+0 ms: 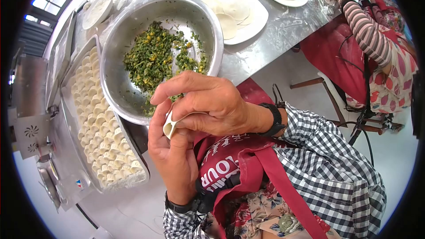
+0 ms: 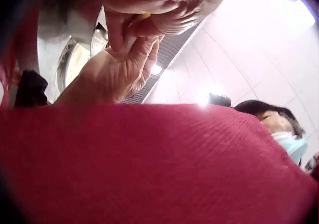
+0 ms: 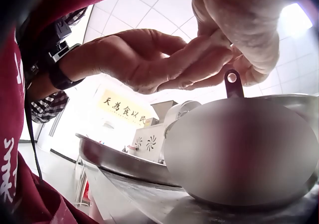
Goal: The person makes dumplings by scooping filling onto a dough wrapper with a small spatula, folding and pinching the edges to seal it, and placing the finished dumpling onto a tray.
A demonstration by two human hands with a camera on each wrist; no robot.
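Observation:
Both hands meet over the near rim of a steel bowl (image 1: 212,68) that holds chopped green and yellow filling (image 1: 152,55). Between them is a pale dumpling wrapper (image 1: 168,129), folded over with a hollow facing the left side. My left hand (image 1: 175,159) pinches it from below, thumb and fingers round the fold. From above, my right hand (image 1: 212,106) pinches its upper edge with curled fingers. What lies inside the fold is mostly hidden. In the right wrist view my left hand (image 3: 144,59) appears beyond the right hand (image 3: 239,24).
A tray (image 1: 148,175) of shaped dumplings (image 1: 99,119) stands left of the bowl. Plates (image 1: 254,22) of round wrappers (image 1: 232,6) lie on the floury steel table (image 1: 252,57). A dark handle (image 3: 234,84) sticks up by the bowl. Another person (image 1: 367,31) works at far right.

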